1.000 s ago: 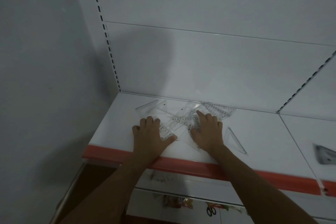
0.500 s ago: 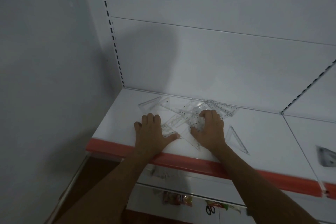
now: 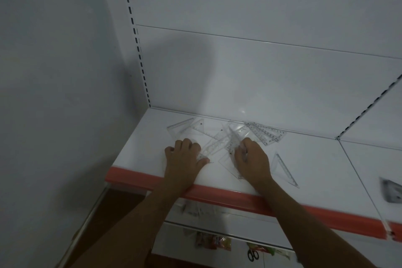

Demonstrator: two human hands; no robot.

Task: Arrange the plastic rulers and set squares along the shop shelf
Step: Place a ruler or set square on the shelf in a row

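1. On the white shop shelf (image 3: 152,137) with its red front strip (image 3: 217,197), against a pale wall (image 3: 54,93) on my left and a white back panel (image 3: 261,82) with slotted uprights, lies a loose heap of clear plastic rulers and set squares (image 3: 219,139)
2. The light is dim; a lower shelf (image 3: 217,230) shows beneath, with small packets and scissors (image 3: 253,254) that I cannot make out well
3. My left hand (image 3: 185,159) is curled, knuckles bent, fingertips pressing on a clear piece at the near left of the heap
4. My right hand (image 3: 253,161) is curled over pieces at the heap's near right; whether it grips one I cannot tell
5. Counted: two hands, one heap whose overlapping pieces I cannot number, one separate set square (image 3: 283,168) just right of my right hand, one blurred grey item (image 3: 391,191) far right
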